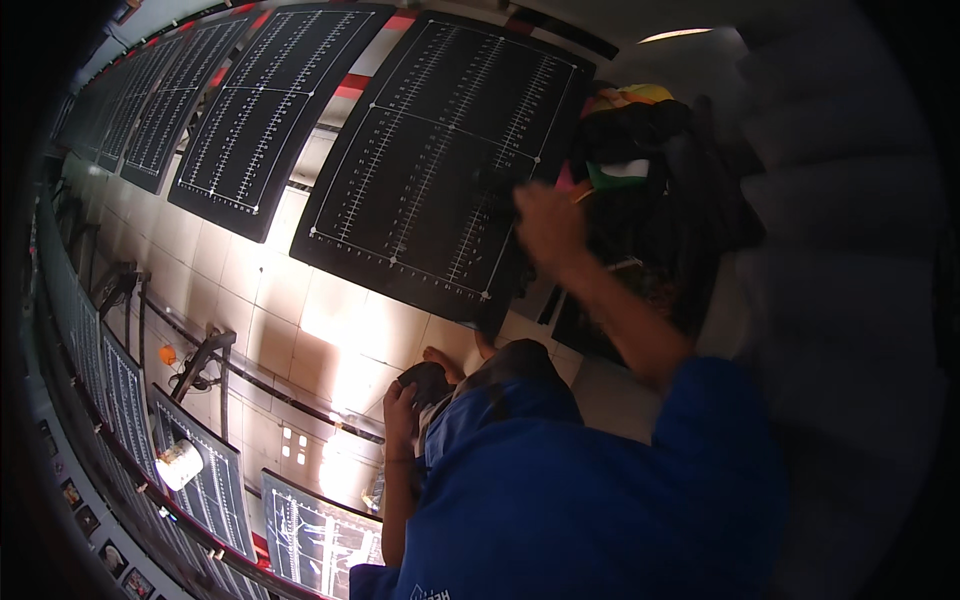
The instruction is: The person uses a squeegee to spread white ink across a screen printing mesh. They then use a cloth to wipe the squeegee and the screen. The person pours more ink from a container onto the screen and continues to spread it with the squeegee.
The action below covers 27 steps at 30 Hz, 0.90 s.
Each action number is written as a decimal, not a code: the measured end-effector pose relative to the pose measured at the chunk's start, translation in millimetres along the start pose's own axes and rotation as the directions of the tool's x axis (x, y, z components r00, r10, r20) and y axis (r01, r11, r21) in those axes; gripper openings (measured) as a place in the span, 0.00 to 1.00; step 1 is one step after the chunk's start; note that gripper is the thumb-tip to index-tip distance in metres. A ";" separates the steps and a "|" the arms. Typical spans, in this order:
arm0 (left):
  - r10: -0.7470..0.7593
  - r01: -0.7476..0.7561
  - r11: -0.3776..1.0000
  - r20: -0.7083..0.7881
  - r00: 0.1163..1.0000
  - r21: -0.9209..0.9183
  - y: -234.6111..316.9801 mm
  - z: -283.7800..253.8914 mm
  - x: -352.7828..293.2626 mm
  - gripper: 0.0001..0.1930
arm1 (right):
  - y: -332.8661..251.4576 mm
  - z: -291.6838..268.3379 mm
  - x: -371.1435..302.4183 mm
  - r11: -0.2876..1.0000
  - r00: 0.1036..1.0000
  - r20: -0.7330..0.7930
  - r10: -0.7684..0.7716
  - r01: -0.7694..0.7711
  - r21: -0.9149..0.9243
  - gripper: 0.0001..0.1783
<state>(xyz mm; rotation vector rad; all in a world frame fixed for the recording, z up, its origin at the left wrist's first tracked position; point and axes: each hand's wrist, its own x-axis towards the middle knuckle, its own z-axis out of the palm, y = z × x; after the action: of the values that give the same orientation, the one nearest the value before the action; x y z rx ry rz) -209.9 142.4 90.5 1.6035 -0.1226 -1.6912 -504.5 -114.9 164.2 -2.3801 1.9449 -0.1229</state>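
My right hand point(552, 225) is over the right edge of a large black board point(420, 185) printed with white ruled lines and scales. Motion smears its fingers, and whether it holds anything is not clear. Beside it lies a heap of dark and coloured cloth point(640, 150), with yellow, green and white parts. Low near my lap, my left hand point(400, 412) has its fingers around a small dark object point(426, 382), whose kind I cannot make out.
More ruled black boards point(265, 105) stand in a row toward the far left. Others point(205, 480) line the lower left, one bearing a white roll-like thing point(180, 465). Dark metal rails and brackets point(205, 355) cross above the tiled floor point(290, 310). Bare feet point(440, 362) show below.
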 end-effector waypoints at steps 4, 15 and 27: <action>0.032 -0.031 0.999 0.068 0.997 -0.020 4.0 -15.2 5.4 0.08 | -85.2 -13.7 -107.1 0.983 0.993 0.041 -0.111 0.104 0.155 0.26; 0.067 -0.065 0.991 0.014 0.998 -0.115 -3.4 -83.5 -2.0 0.10 | -152.5 -30.2 33.8 0.856 0.878 -0.078 -0.473 0.479 0.193 0.23; 0.206 -0.235 0.949 -0.154 0.966 -0.210 -45.4 -93.1 -22.0 0.10 | -173.8 25.4 92.6 0.636 0.645 -0.104 -0.757 0.764 0.104 0.26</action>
<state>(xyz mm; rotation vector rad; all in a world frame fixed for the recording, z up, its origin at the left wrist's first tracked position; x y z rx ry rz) -151.4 226.7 64.4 1.4648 -0.0397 -1.3728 -314.1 -171.0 158.4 -2.9282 0.7429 -0.3446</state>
